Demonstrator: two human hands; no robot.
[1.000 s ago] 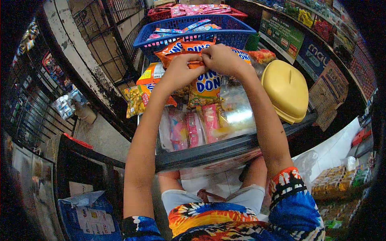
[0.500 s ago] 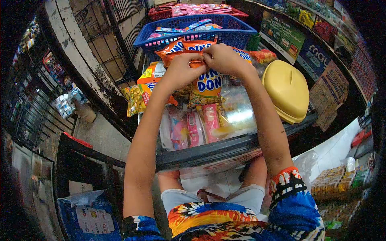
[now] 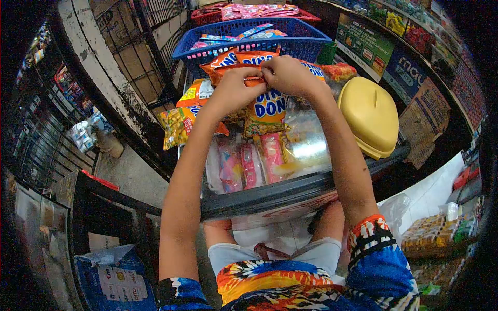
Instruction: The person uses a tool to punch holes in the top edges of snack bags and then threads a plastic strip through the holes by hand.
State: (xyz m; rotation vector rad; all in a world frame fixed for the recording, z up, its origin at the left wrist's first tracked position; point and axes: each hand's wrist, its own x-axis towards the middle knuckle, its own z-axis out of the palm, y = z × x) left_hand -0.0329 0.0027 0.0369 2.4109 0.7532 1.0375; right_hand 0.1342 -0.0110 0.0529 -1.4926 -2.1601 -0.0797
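Observation:
Both of my hands pinch the top edge of an orange snack packet [image 3: 266, 110] with blue lettering, which hangs down from my fingers. My left hand [image 3: 232, 92] grips the packet's top left part and my right hand [image 3: 288, 74] grips the top right, the fingertips of both touching. More orange packets [image 3: 228, 58] of the same kind lie just behind my hands. Below the held packet sit pink wrapped sweets [image 3: 251, 165] in clear bags, on a dark counter [image 3: 270, 197].
A blue plastic basket [image 3: 293, 47] with packets stands behind, and a red basket [image 3: 207, 15] farther back. A yellow lidded container [image 3: 371, 115] sits at the right. A yellow nut packet [image 3: 177, 127] hangs at the left. Shelves of goods line the right wall.
Both hands have stayed on the orange packet's top edge, shifting only slightly upward with small finger movements.

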